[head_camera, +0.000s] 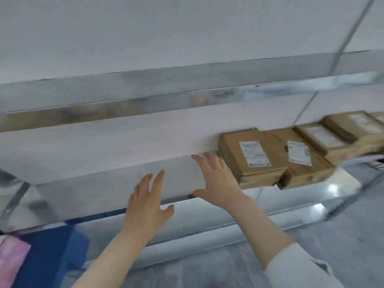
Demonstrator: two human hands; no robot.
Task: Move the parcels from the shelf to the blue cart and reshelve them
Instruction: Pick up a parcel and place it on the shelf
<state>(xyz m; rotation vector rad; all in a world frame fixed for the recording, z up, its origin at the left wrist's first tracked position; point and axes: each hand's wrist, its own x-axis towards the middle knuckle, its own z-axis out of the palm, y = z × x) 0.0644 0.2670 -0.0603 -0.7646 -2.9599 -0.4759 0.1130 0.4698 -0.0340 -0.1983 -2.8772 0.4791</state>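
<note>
Both hands spread wide, holding nothing: left hand (148, 206) lower centre, right hand (216, 181) centre. Cardboard parcels (253, 156) on metal shelf (311, 196), centre right. Blue cart (52, 252) lower left.

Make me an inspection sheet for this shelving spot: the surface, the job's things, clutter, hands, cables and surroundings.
Surface: shelf, pale with a metal front edge; the stretch in front of the hands is bare.
Job's things: parcels, brown cardboard with white labels, lying in a row on the shelf to the right; blue cart at lower left, below the shelf.
Clutter: pink item at the left edge by the cart; too blurred to identify.
Grippers: left hand open with fingers spread, holding nothing; right hand open, just left of the nearest parcel, contact unclear.
Cables: nothing seen.
Surroundings: upper shelf with a metal edge overhead; grey floor at lower right.
</note>
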